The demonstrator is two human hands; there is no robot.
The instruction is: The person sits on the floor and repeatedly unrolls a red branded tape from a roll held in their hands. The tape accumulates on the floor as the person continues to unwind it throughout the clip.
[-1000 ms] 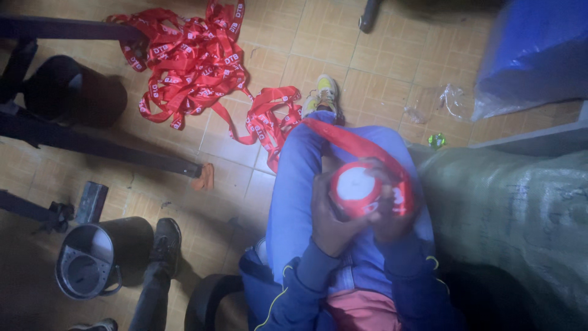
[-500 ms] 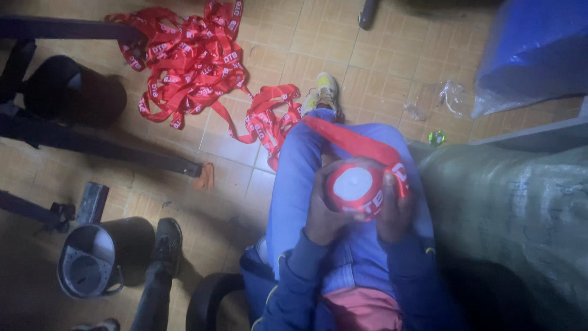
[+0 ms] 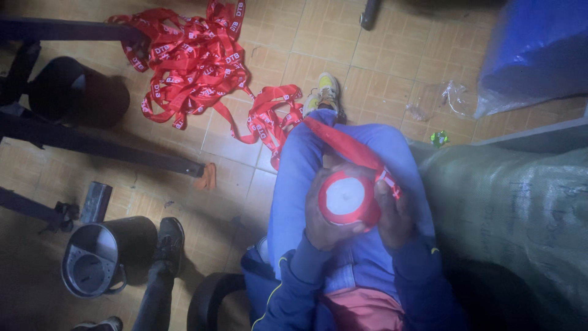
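Note:
I sit with blue trousers and blue sleeves, looking down at my lap. A roll of red ribbon with a white core (image 3: 346, 198) rests between both hands above my thighs. My left hand (image 3: 320, 219) cups the roll from the left and below. My right hand (image 3: 393, 209) grips its right side, fingers over the red edge. A red ribbon strand (image 3: 340, 142) runs from the roll over my knee down to a loose pile of red printed ribbon (image 3: 195, 61) on the tiled floor.
A dark metal bar (image 3: 98, 144) crosses the floor at left. A grey bucket (image 3: 98, 260) stands at lower left beside another person's dark shoe (image 3: 168, 244). A green sack (image 3: 520, 214) lies at right, a blue plastic-wrapped bundle (image 3: 539, 49) at top right.
The roll has shifted slightly in my hands and my left hand has closed more under it. The ribbon pile on the floor lies as before.

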